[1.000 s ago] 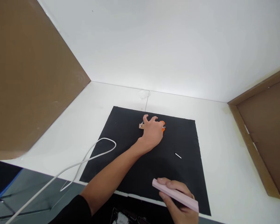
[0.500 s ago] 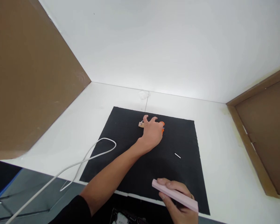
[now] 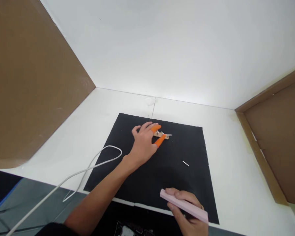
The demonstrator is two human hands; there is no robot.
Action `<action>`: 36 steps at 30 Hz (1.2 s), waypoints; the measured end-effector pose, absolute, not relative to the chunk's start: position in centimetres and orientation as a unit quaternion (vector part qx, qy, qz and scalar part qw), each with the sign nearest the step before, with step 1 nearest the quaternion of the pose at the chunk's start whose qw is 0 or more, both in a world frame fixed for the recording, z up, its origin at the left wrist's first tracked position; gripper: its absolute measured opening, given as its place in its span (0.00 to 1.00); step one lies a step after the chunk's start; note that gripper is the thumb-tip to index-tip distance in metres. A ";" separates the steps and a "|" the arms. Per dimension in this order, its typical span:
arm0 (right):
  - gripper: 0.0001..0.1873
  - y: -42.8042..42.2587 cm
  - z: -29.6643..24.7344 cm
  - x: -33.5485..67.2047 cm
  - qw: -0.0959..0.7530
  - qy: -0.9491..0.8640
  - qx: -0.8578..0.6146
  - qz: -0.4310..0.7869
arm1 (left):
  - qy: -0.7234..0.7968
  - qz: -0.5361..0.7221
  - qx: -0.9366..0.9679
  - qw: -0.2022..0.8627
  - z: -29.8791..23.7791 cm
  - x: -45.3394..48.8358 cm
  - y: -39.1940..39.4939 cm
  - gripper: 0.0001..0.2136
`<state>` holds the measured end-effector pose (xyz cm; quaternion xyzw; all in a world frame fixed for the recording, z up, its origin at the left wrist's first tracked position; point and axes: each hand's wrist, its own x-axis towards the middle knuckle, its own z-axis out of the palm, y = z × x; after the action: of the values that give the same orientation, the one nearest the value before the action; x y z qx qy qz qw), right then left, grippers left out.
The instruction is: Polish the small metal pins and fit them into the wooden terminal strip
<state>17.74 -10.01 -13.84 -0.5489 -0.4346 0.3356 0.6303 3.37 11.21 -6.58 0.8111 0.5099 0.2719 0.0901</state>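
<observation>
My left hand (image 3: 144,141) reaches over the middle of the black mat, with orange covers on its thumb and index finger. Its fingers are spread, the two covered tips apart on either side of a small tan strip (image 3: 165,136). Small shiny metal pieces sit along that strip; the thumb overlaps its near edge, and part of it is hidden by the hand. Near the mat's front edge, my right hand (image 3: 186,213) grips a long pale pink bar (image 3: 184,205) between thumb and fingers. Between the hands, to the right, lies a short silvery rod (image 3: 185,163).
The black mat (image 3: 142,177) lies on a white table (image 3: 76,131). A white cable (image 3: 88,168) loops over the mat's left edge. Brown panels (image 3: 39,82) stand at left and right, with a white wall behind. A clear crumpled bit (image 3: 150,101) lies near the wall.
My left hand has shifted left along the tan strip, uncovering its right end and the metal pieces there. My right hand and the pink bar have stayed in place.
</observation>
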 end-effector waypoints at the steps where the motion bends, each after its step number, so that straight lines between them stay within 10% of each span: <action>1: 0.13 -10.0 -13.9 17.7 0.630 -0.434 -0.550 0.335 | 0.526 0.290 0.795 0.085 -6.9 2.3 11.0 0.15; 36: 0.13 -5.9 -10.8 20.1 0.617 -0.450 -0.588 0.267 | 0.439 0.219 0.858 0.151 -10.3 -2.7 18.7 0.17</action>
<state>20.13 -5.87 -10.82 -0.5876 -0.4501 0.2665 0.6174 -2.74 18.67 -10.27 0.8581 0.4391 0.2192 0.1510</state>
